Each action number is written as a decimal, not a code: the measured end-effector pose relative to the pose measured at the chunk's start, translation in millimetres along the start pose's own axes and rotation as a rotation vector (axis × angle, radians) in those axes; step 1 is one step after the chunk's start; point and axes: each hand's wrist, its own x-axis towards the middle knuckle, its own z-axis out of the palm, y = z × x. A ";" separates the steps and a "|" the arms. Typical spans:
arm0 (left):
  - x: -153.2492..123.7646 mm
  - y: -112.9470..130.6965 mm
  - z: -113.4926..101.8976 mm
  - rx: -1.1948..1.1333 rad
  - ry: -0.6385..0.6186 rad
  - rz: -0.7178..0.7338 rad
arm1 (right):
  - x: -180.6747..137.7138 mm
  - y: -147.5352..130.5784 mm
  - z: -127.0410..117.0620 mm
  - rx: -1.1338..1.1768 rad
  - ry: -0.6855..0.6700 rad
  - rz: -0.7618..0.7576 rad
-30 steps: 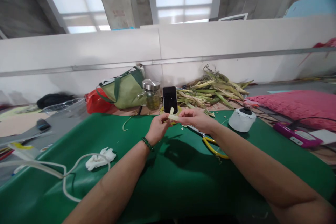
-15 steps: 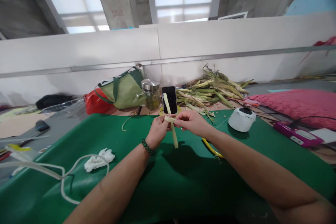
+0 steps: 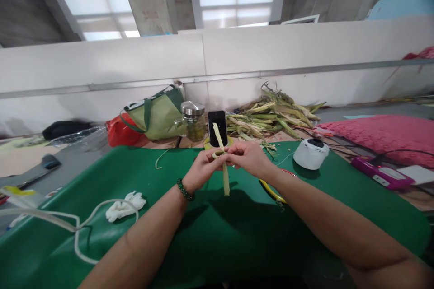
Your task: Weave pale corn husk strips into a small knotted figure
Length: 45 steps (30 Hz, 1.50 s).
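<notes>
Both hands meet over the middle of the green mat [image 3: 135, 248], pinching a pale green strip of plant leaf or husk [image 3: 226, 183]. My left hand [image 3: 202, 167] grips the strip from the left, fingers closed, with a dark green bead bracelet on its wrist. From the right, my right hand [image 3: 247, 158] presses thumb and fingers on the same strip. Part of the strip is bent into a small loop between the fingers; one end points up in front of a phone [image 3: 217, 128], the other hangs down. The fingers hide the fold itself.
A glass mug [image 3: 194, 124] and a green bag [image 3: 159, 117] stand behind. To their right lies a heap of husks [image 3: 278, 110]. A white spool-like container [image 3: 311, 154], yellow-handled tool [image 3: 271, 191], crumpled tissue [image 3: 125, 207] and white cable [image 3: 77, 244] lie on the mat.
My hands have drawn closer together on the strip, the left turning more over it. The strip's loop is now more covered by the fingers. The view has shifted slightly.
</notes>
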 end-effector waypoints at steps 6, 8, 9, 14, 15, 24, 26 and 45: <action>3.2 -6.2 0.8 0.006 0.084 0.032 | -0.4 -3.6 0.5 0.114 -0.077 0.053; 3.0 -6.7 1.0 -0.009 0.095 0.029 | -0.1 -2.9 1.0 0.122 -0.092 0.065; 2.7 -6.5 1.3 -0.014 0.099 0.027 | 0.1 -2.1 1.4 0.129 -0.095 0.070; 2.1 -2.5 -0.2 -0.101 0.148 -0.005 | 0.9 1.2 -2.2 0.061 -0.009 -0.020; 2.2 -1.7 -1.6 -0.133 0.157 -0.014 | 1.0 0.7 -5.0 -0.010 0.061 -0.069; 2.2 1.4 -14.3 -0.152 0.028 -0.034 | 7.6 -1.7 -28.7 0.003 -0.298 -0.032; 1.6 2.3 -14.3 -0.151 0.000 -0.050 | 7.9 -0.8 -30.6 0.073 -0.271 -0.021; 2.7 -2.0 -1.4 -0.085 0.162 0.013 | 2.0 -7.6 -8.5 0.301 -0.049 0.050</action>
